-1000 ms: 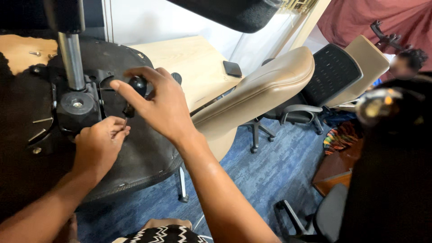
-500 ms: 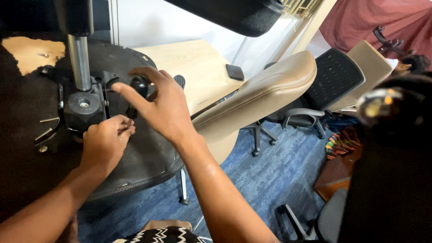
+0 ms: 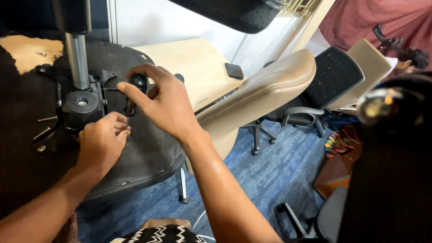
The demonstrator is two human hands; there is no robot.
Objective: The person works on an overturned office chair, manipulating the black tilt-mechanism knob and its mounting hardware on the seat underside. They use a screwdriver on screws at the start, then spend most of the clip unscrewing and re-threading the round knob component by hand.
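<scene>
An upturned black chair seat (image 3: pixel 148 153) lies on a light wooden table (image 3: pixel 198 67), its metal mechanism (image 3: pixel 81 105) and chrome gas cylinder (image 3: pixel 76 60) sticking up. My right hand (image 3: pixel 159 101) grips a screwdriver by its black handle (image 3: pixel 138 82), the shaft pointing down at the seat underside. My left hand (image 3: pixel 101 141) rests on the seat just below, its fingertips pinched at the screwdriver tip. Whatever lies under those fingertips is hidden.
A beige chair backrest (image 3: pixel 265 92) leans against the table. A black phone (image 3: pixel 234 70) lies on the table's right side. Loose screws (image 3: pixel 41 54) sit at far left. Other office chairs (image 3: pixel 333 81) stand on blue carpet; a person (image 3: pixel 409 60) sits at the far right.
Both hands have kept their hold at the screwdriver and seat. The view has shifted slightly, so the mechanism sits further right and lower in frame.
</scene>
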